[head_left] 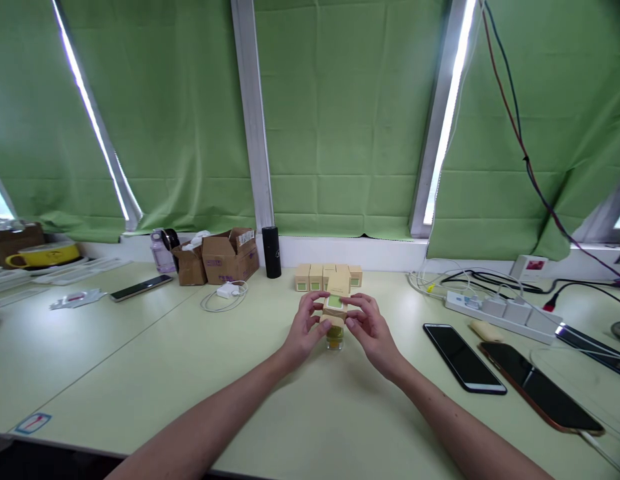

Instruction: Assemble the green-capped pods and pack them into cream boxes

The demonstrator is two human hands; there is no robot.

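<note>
Both hands hold one small kraft box with a green label (335, 302) at the middle of the table. My left hand (307, 328) grips its left side, thumb on the near flap, and my right hand (369, 331) grips its right side. Just below the near flap is a small glass jar (335, 339) with yellow-green contents; its top is hidden by the flap. Whether the jar touches the box cannot be told. Behind the hands stands a row of similar small kraft boxes (316, 276).
At the back left are an open cardboard box (227, 259), a black cylinder (271, 252) and a white charger (229, 290) with its cable. On the right lie a phone (464, 357), a second phone (540, 387) and a power strip (505, 315) with tangled cables.
</note>
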